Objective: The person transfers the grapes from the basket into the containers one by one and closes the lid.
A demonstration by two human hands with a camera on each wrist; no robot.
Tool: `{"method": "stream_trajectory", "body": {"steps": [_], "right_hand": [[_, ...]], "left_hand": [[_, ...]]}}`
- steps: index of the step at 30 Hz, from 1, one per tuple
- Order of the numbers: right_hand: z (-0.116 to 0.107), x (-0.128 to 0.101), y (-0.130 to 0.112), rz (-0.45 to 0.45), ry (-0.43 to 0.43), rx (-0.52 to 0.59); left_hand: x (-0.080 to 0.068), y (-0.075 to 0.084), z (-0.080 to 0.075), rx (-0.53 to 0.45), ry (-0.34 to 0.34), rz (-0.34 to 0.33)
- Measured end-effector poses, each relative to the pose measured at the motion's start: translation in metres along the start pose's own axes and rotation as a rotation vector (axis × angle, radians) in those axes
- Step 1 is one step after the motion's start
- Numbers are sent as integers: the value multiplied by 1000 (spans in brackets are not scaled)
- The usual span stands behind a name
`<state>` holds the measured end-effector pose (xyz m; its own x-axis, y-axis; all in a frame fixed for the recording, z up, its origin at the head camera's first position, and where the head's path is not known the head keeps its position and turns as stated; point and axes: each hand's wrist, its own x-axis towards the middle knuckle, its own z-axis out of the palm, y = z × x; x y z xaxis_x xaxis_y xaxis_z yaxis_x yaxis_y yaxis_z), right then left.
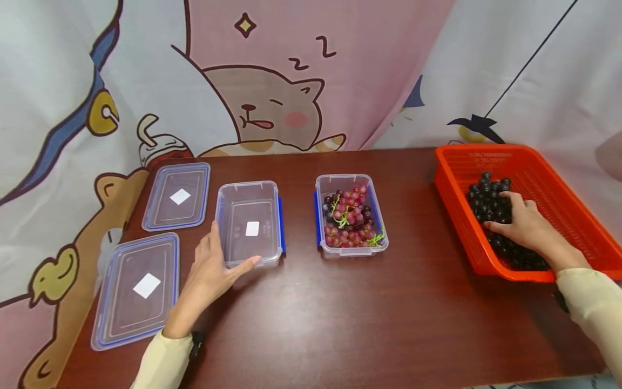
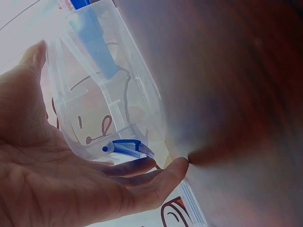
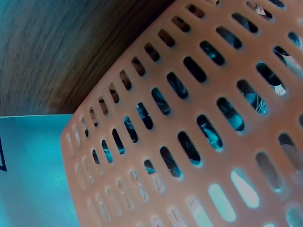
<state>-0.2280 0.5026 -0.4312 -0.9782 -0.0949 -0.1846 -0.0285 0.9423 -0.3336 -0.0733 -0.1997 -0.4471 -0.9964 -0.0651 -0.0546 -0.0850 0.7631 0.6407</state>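
Observation:
My left hand [image 1: 209, 270] is at the near left corner of a clear plastic food container [image 1: 238, 246]. Its fingers lie nearly straight along the left wall and its thumb reaches across the front edge. The left wrist view shows this container [image 2: 113, 109] beside the left palm, with blue clips. My right hand [image 1: 529, 229] is inside an orange-red basket [image 1: 452, 208], thumb and fingers curved around black grapes [image 1: 491, 208]. The right wrist view is filled by the basket's slotted wall [image 3: 156, 127], which hides the right hand.
A second clear container [image 1: 316, 200] stands mid-table, holding red grapes [image 1: 350, 208] and some dark ones. Two clear lids [image 1: 187, 213] [image 1: 126, 302] with blue seals and white labels lie at the left. A cartoon curtain [image 1: 291, 65] hangs behind the brown table [image 1: 340, 324].

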Motion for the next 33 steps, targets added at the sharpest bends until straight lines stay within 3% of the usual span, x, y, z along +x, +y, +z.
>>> {"method": "stream_trajectory", "body": {"steps": [8,18,21,29,33], "right_hand": [[3,2,1,-32,41,-43],[1,-2,-6,-30,0,8],[1,-3,-7,-34,27,3],[3,-1,-8,-53,210,57],[-2,-4,-8,-53,228,47]], "left_hand": [[0,-2,0,-2,2,-12],[0,-4,-1,-53,-1,-6],[0,-4,-1,-57,-7,-10],[-1,-4,-1,-50,-23,-29],[0,-3,0,-47,-31,-29]]}}
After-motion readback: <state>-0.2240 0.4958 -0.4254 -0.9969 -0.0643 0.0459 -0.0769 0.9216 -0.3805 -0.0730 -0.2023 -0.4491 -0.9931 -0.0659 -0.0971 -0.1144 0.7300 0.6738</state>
